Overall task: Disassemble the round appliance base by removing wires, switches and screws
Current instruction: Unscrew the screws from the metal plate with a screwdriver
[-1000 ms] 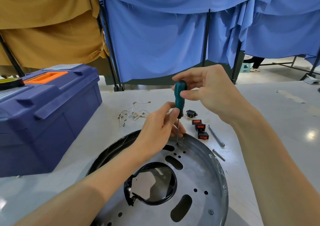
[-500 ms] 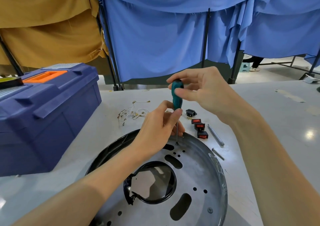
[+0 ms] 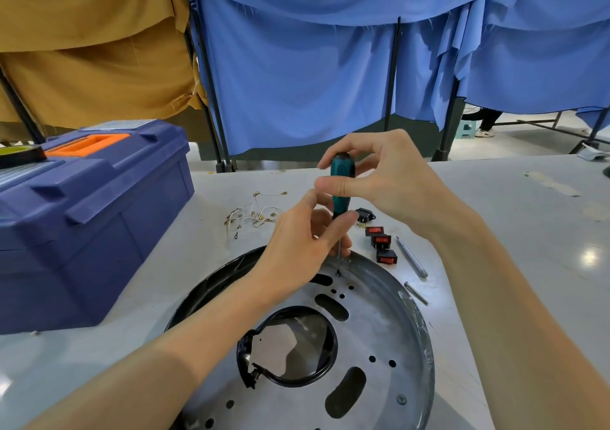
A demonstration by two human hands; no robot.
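Observation:
The round grey metal appliance base (image 3: 389, 327) lies flat on the table in front of me, with a large central hole and several slots. A green-handled screwdriver (image 3: 341, 182) stands upright, its tip on a screw (image 3: 338, 273) near the base's far rim. My right hand (image 3: 389, 182) pinches the top of the handle. My left hand (image 3: 303, 248) holds the lower handle and shaft between thumb and fingers. Another screw (image 3: 401, 399) sits near the base's right rim.
Three red rocker switches (image 3: 382, 241), a black socket (image 3: 364, 214) and a tangle of white wires (image 3: 254, 215) lie beyond the base. Two metal bits (image 3: 412, 261) rest to the right. A blue toolbox (image 3: 85, 212) stands at the left. Blue curtains hang behind.
My right hand's fingers have shifted round the handle top, and the screwdriver has moved slightly left. The left hand stays on the shaft.

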